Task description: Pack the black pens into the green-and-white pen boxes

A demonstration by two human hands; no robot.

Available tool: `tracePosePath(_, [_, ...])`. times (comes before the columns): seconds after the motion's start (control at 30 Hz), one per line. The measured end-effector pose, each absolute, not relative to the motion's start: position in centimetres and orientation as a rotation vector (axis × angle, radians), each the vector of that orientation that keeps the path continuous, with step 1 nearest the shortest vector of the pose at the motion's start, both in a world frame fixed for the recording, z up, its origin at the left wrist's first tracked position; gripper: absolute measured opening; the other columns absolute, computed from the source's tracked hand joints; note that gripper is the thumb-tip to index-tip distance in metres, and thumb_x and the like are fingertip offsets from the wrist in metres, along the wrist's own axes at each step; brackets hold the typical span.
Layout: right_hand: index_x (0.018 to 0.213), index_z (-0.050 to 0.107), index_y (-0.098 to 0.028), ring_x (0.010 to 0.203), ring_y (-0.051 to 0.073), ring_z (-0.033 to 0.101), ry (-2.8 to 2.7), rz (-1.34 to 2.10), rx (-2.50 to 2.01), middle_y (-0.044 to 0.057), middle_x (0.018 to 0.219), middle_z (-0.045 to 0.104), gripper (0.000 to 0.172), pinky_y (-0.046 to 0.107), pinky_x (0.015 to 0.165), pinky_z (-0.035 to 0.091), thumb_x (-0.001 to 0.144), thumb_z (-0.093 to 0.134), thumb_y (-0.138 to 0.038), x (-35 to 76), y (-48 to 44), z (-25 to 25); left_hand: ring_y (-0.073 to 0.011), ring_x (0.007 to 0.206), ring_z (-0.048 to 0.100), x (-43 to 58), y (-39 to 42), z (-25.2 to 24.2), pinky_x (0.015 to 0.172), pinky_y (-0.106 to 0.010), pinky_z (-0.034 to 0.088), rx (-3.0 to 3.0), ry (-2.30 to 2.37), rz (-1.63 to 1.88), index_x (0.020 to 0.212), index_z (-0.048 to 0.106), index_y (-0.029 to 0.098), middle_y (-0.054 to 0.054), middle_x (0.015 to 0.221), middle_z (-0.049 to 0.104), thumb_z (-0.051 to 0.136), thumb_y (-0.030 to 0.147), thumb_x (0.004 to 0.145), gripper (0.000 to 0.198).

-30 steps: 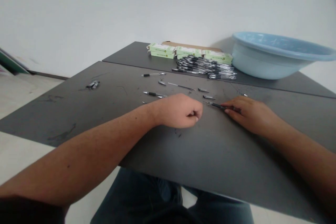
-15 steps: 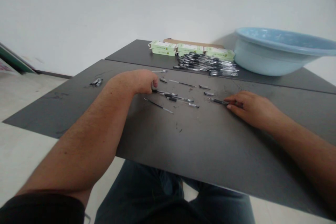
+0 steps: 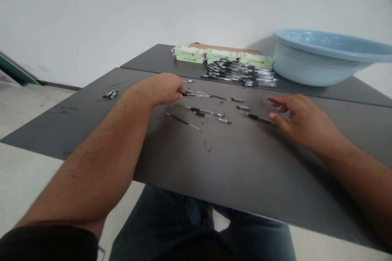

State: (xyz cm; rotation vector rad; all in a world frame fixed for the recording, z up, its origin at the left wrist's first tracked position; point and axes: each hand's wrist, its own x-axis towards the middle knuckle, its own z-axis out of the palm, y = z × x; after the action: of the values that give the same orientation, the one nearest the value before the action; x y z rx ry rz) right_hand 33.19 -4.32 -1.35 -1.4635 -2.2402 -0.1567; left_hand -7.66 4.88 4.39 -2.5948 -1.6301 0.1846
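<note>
Dark table [image 3: 245,179] carries it all; using the pen pile [image 3: 226,71] toward its far side as datum. Blue basin [image 3: 312,67] sits just right of the pile, three stacks of green boxes [image 3: 189,54] right behind it. Right hand [image 3: 301,118] is on the near side of the pile and off to its right: fingers spread, nothing visibly gripped, thumb at the tail of the black-grip pen [image 3: 259,118]; can't tell if it's touching. Left hand [image 3: 167,87] is near-left of the pile, thumb and fingertips pinching the held pen [image 3: 197,95], whose clear barrel sticks out rightward. Key relation: the black-grip pen lies on the near side of the pile, to the left of the right hand, long axis mostly side to side with a slight slant, pointed end away from that hand, tail under or beside the thumb. Right hand is clearly the nearer one; left is well apart from it. Two loose pens [image 3: 209,113] lie roughly parallel, near-left of the pile, between the hands. One refill [image 3: 185,122] is nearer the person than those, another [image 3: 219,98] closer to the pile. Smallest: caps [image 3: 243,107] on the pile's near side, plus small dark pieces [image 3: 110,94] well left of it.
</note>
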Motion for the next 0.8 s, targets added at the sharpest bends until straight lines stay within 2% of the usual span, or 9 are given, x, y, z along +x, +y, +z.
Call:
tracePosePath(0.17, [0.160,0.055,-0.025,0.117,0.037,0.071,-2.223,-0.174,-1.295,0.019,0.132,0.073,0.061,0.053,0.096,0.062,0.104,0.063,-0.044,30.9,-6.5,-0.1,-0.0243,0.097,0.074,-3.5,2.3,3.5,0.093,-0.034,0.054,-2.797,-1.341,-0.400,0.117,0.079,0.018,-0.007,0.103,0.081,0.062,0.026,0.097,0.028])
tracePosePath(0.27, [0.157,0.058,-0.020,0.124,0.038,0.071,-2.326,-0.161,-1.215,0.020,0.137,0.073,0.058,0.053,0.101,0.062,0.105,0.062,-0.045,29.7,-7.2,-0.1,-0.0246,0.105,0.073,-0.8,0.4,2.1,0.098,-0.035,0.052,-2.962,-1.030,-0.573,0.113,0.077,0.016,-0.008,0.107,0.080,0.062,0.020,0.099,0.021])
tracePosePath(0.37, [0.137,0.072,-0.019,0.111,0.033,0.078,-2.462,-0.133,-1.157,0.016,0.122,0.081,0.038,0.048,0.098,0.064,0.109,0.055,-0.039,29.3,-7.5,-0.4,-0.0240,0.109,0.071,0.9,-1.0,1.1,0.101,-0.036,0.051,-3.069,-0.764,-0.666,0.114,0.074,0.015,-0.010,0.112,0.079,0.062,0.016,0.103,0.017])
tracePosePath(0.43, [0.128,0.076,-0.021,0.101,0.030,0.081,-2.518,-0.096,-1.142,0.013,0.113,0.084,0.034,0.045,0.093,0.065,0.110,0.051,-0.035,29.4,-7.7,-0.6,-0.0239,0.109,0.071,1.3,-1.4,0.8,0.102,-0.036,0.050,-3.086,-0.692,-0.716,0.114,0.073,0.014,-0.010,0.112,0.078,0.061,0.014,0.104,0.016])
tracePosePath(0.5, [0.136,0.073,-0.021,0.097,0.028,0.082,-2.525,-0.039,-1.156,0.013,0.115,0.084,0.037,0.042,0.089,0.066,0.109,0.053,-0.037,29.5,-7.9,-0.6,-0.0239,0.109,0.070,1.3,-1.4,0.7,0.102,-0.036,0.050,-3.095,-0.686,-0.733,0.113,0.073,0.014,-0.010,0.111,0.078,0.061,0.013,0.104,0.015])
tracePosePath(0.6, [0.145,0.068,-0.021,0.101,0.028,0.082,-2.503,0.010,-1.163,0.013,0.123,0.083,0.044,0.041,0.091,0.066,0.108,0.058,-0.042,29.5,-8.3,-0.4,-0.0236,0.108,0.070,1.1,-1.3,0.7,0.101,-0.036,0.050,-3.108,-0.703,-0.724,0.113,0.073,0.015,-0.010,0.111,0.078,0.061,0.014,0.104,0.015])
tracePosePath(0.7, [0.132,0.073,-0.023,0.106,0.028,0.082,-2.476,-0.026,-1.179,0.011,0.118,0.084,0.034,0.041,0.093,0.065,0.110,0.052,-0.035,29.4,-8.3,-0.1,-0.0234,0.108,0.070,1.2,-1.5,0.7,0.100,-0.036,0.050,-3.113,-0.699,-0.748,0.114,0.073,0.016,-0.009,0.111,0.079,0.062,0.017,0.104,0.015])
tracePosePath(0.8, [0.125,0.072,-0.022,0.101,0.027,0.081,-2.440,-0.035,-1.214,0.010,0.112,0.084,0.029,0.040,0.091,0.065,0.109,0.050,-0.030,29.3,-8.3,0.2,-0.0233,0.105,0.070,1.2,-1.7,0.6,0.097,-0.035,0.050,-3.088,-0.759,-0.809,0.116,0.074,0.017,-0.007,0.109,0.079,0.065,0.023,0.103,0.017])
